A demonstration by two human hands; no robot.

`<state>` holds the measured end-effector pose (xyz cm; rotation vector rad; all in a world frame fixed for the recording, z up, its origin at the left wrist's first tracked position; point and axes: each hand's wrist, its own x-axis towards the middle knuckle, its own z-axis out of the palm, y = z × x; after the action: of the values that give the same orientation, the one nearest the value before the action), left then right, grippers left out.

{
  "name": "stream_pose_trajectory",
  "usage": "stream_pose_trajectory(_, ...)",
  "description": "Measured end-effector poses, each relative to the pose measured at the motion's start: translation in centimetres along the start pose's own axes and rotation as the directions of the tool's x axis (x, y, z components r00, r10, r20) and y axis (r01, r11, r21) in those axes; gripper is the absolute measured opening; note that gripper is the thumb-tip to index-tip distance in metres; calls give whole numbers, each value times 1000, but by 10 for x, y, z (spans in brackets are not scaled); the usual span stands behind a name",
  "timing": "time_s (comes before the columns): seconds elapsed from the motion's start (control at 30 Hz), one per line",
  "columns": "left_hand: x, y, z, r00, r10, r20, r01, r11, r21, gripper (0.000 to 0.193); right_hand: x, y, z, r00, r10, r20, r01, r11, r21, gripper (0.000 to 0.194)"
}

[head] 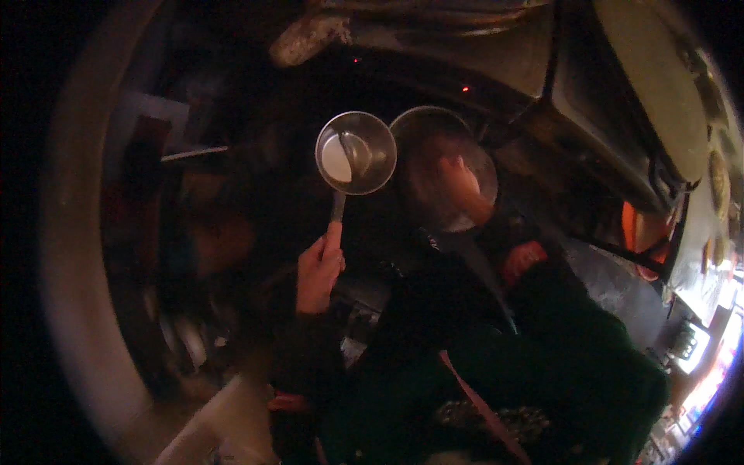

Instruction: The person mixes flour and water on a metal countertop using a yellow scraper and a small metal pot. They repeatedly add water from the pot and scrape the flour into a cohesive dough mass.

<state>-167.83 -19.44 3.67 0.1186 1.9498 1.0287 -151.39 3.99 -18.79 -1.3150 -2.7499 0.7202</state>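
My left hand [319, 270] is closed around the handle of a small metal saucepan [381, 157]. A pale half-moon patch shows inside the saucepan; whether it is liquid or reflected light I cannot tell. To its right is a wider round metal pan or bowl [418, 180], whose rim overlaps the saucepan's edge in this view. My right hand [468, 189] is blurred, over or inside that wider vessel. Its fingers are indistinct, and I cannot see whether they grip anything. Deep shadow hides what lies beneath both vessels.
A dark appliance-like front [482, 52] with small red lights runs along the top. Near it lies a mottled, rounded object [308, 40]. A thin pale rod [195, 153] is at left. Something orange [630, 226] and a bright screen [694, 349] appear at right.
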Motion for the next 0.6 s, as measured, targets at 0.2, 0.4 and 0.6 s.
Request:
stream_pose_trajectory(0.2, 50, -5, 33, 817, 519, 252, -577, 728, 370, 32, -126, 46, -72, 983, 179, -29, -173, 974, 150, 45)
stream_pose_trajectory(0.4, 78, -17, 80, 811, 475, 341, -468, 179, 865, 58, -152, 75, -108, 949, 304, -80, -293, 948, 124, 50)
stream_pose_trajectory(0.6, 96, -20, 76, 811, 492, 317, -445, 165, 880, 58, -146, 81, -97, 960, 262, -104, -258, 965, 50, 52)
